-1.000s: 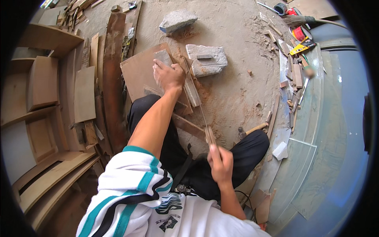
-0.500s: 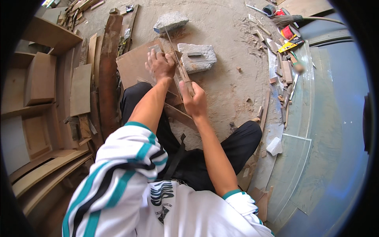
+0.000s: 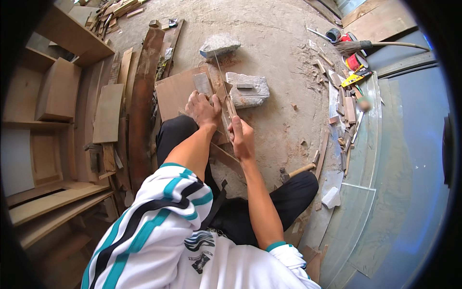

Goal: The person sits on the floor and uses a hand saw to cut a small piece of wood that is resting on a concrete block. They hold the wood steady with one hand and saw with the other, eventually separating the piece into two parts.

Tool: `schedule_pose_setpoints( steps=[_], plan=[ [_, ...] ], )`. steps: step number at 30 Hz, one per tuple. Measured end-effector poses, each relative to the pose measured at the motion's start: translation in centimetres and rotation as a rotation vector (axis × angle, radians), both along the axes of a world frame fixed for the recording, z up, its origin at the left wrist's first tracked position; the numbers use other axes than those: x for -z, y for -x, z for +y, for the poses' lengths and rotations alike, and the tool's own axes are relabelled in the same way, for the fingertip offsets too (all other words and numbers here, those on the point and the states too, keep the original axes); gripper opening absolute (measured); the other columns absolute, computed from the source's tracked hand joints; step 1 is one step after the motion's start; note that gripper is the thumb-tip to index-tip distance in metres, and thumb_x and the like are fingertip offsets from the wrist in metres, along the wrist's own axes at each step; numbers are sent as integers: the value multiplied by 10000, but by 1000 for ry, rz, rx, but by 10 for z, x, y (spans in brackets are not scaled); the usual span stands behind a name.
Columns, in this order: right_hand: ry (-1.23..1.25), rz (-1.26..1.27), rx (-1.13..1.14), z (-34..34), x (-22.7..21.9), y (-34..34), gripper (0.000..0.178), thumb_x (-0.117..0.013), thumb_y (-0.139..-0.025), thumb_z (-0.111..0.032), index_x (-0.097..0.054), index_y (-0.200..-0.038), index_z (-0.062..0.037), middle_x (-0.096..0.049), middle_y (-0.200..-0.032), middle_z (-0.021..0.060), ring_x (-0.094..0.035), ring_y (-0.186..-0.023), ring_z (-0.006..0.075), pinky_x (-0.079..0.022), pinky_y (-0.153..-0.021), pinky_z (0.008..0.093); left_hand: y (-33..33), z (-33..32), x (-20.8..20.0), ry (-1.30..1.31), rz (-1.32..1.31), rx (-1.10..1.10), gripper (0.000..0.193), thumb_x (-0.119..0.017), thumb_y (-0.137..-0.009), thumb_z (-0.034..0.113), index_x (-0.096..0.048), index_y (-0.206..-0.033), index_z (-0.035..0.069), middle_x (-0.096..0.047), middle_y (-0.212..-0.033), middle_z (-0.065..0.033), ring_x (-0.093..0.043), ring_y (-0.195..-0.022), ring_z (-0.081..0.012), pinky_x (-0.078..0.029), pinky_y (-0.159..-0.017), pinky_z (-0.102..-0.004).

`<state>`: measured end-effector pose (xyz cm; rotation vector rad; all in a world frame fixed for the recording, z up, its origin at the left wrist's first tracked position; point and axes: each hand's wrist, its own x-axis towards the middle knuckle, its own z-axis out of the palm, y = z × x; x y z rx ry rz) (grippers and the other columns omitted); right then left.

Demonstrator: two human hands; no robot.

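Brown wood sits in my right fingers (image 3: 236, 127), clenched on the handle (image 3: 232, 109) of the saw (image 3: 223, 79); they are nearer it than my left. The saw runs ahead of them, its long axis leaning slightly left. My left fingers (image 3: 195, 102) bend over the brown board (image 3: 174, 92); whether they grasp anything, I cannot tell. Well ahead and right lie a dark can (image 3: 332, 34) and a red tin (image 3: 355, 62), contents unclear.

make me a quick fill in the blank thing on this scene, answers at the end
The long thin tool is in the person's ____ hand.
In the picture, the brown board lies to the ____ of the pale stone slab.
Beside the right knee lies a wooden-handled ____.

Missing words: right; left; hammer.
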<state>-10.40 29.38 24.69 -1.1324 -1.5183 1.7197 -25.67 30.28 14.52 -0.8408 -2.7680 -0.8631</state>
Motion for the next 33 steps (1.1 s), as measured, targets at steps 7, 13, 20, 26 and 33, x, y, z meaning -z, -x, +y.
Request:
schedule_pose_setpoints(
  steps=[7, 13, 20, 26, 33],
  plan=[
    [-125, -177, -33, 3, -36, 0, 436, -612, -970, -385, -586, -785, 10, -557, -615, 121, -538, -557, 198, -435, -554, 363, -5, 0, -9, 80, -108, -2, 438, -552, -925, 516, -626, -966, 86, -512, -1436, -216, -402, -1392, -375, -249, -1145, -528],
    [-46, -346, -62, -45, -117, -60, 327, -596, -967, -290, -636, -912, 30, -572, -633, 165, -591, -580, 247, -463, -577, 379, -3, 0, -13, 57, -136, 12, 421, -574, -936, 483, -623, -963, 66, -532, -1398, -266, -482, -1312, -402, -358, -1085, -470],
    [-148, -325, 61, 18, -25, 14, 399, -507, -1001, -290, -515, -752, 22, -448, -576, 108, -454, -542, 168, -368, -530, 377, -11, 8, -13, 0, -189, 51, 364, -581, -956, 419, -616, -962, 56, -483, -1423, -317, -533, -1234, -457, -437, -1013, -491],
    [-104, -339, -17, -31, -86, -36, 309, -551, -982, -245, -637, -878, 33, -590, -660, 261, -626, -619, 451, -474, -556, 438, -6, 4, -18, 27, -217, 38, 405, -535, -987, 435, -621, -976, 39, -467, -1436, -312, -503, -1270, -452, -420, -1034, -489],
    [-195, -284, 42, -16, -40, -23, 338, -524, -988, -264, -626, -843, 24, -583, -649, 245, -592, -560, 389, -437, -536, 428, -9, 6, -7, 71, -199, 63, 430, -526, -983, 456, -620, -971, 36, -449, -1449, -318, -527, -1247, -451, -452, -1004, -495]
  ],
)
